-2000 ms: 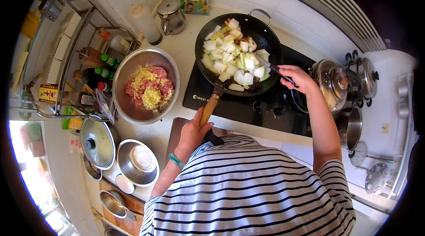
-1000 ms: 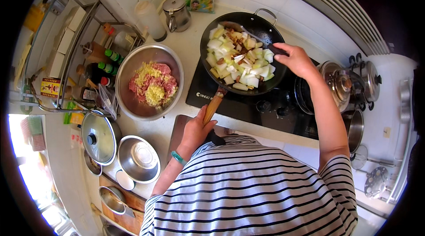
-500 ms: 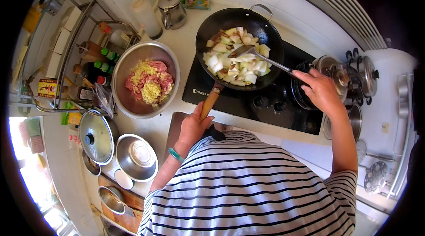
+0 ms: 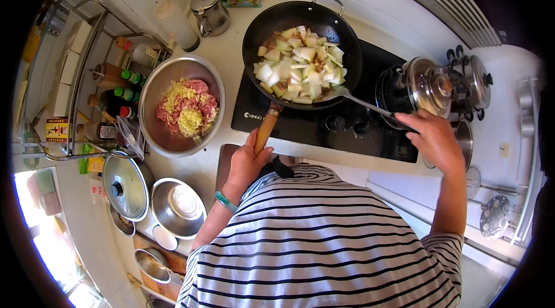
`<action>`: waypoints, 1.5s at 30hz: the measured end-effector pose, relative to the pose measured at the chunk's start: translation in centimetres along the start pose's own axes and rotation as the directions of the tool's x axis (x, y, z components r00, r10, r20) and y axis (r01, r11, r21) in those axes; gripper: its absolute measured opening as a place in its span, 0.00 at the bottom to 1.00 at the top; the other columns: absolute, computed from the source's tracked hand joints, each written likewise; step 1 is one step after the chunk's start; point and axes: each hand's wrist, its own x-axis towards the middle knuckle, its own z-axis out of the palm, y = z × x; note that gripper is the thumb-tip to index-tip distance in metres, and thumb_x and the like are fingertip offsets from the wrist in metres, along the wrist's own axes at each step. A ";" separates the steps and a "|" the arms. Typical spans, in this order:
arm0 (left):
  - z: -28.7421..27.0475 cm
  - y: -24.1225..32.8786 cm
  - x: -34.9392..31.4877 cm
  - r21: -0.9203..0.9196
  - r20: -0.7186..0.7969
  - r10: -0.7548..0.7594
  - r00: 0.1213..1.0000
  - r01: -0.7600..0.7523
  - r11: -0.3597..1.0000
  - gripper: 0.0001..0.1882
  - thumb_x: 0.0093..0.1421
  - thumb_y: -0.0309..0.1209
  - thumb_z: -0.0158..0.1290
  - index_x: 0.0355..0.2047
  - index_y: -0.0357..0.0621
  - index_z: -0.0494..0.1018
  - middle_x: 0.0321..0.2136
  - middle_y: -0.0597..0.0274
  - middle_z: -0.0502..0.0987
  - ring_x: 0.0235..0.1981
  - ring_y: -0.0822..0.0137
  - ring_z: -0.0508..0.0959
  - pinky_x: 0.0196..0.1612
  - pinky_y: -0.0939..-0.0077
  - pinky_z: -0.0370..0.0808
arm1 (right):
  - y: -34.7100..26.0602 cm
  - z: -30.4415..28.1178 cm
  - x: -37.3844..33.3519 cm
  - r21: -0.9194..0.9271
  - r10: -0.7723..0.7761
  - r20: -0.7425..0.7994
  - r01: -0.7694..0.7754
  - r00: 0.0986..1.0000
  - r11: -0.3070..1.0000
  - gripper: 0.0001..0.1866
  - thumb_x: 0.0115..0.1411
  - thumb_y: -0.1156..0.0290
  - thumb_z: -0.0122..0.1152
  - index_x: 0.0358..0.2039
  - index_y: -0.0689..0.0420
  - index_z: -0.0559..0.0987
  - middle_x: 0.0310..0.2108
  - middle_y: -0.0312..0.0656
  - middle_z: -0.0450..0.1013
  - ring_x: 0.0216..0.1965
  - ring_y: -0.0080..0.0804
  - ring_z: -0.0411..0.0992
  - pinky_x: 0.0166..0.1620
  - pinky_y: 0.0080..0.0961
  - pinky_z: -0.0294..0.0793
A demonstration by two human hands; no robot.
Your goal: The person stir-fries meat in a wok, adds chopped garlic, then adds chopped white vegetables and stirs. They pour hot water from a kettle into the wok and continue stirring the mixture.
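A black wok (image 4: 349, 36) stands on the black cooktop (image 4: 300, 127), with pale chunks of vegetable (image 4: 295, 68) and some browned bits in it. My left hand (image 4: 245, 160), with a green bangle at the wrist, is closed round the wok's wooden handle (image 4: 266, 130). Closed on the dark handle end of a metal spatula (image 4: 370, 104) is my right hand (image 4: 430, 137), to the right of the wok. The spatula's blade lies at the wok's near right rim, by the edge of the food, partly hidden there.
Left of the cooktop is a steel bowl (image 4: 151, 94) of raw minced meat topped with chopped yellow bits. A metal pot (image 4: 209, 13) and a squeeze bottle (image 4: 176, 26) stand behind it. Lidded pots (image 4: 428, 85) crowd the right. A bottle rack (image 4: 87, 77) and an empty bowl (image 4: 173, 207) are at left.
The spatula's blade has moved from the middle of the food toward me, to the wok's near right rim. My right hand is lower. The whole view has shifted slightly.
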 end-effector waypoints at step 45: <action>0.2 -0.4 -0.1 0.003 -0.027 0.005 1.000 -0.005 1.000 0.36 0.57 0.43 0.60 0.62 0.45 0.61 0.28 0.42 0.79 0.32 0.44 0.80 0.35 0.59 0.77 | 6.3 11.7 17.0 0.849 0.117 0.469 -0.484 0.875 0.212 0.20 0.66 0.68 0.54 0.57 0.56 0.71 0.23 0.37 0.70 0.15 0.17 0.61 0.17 0.14 0.57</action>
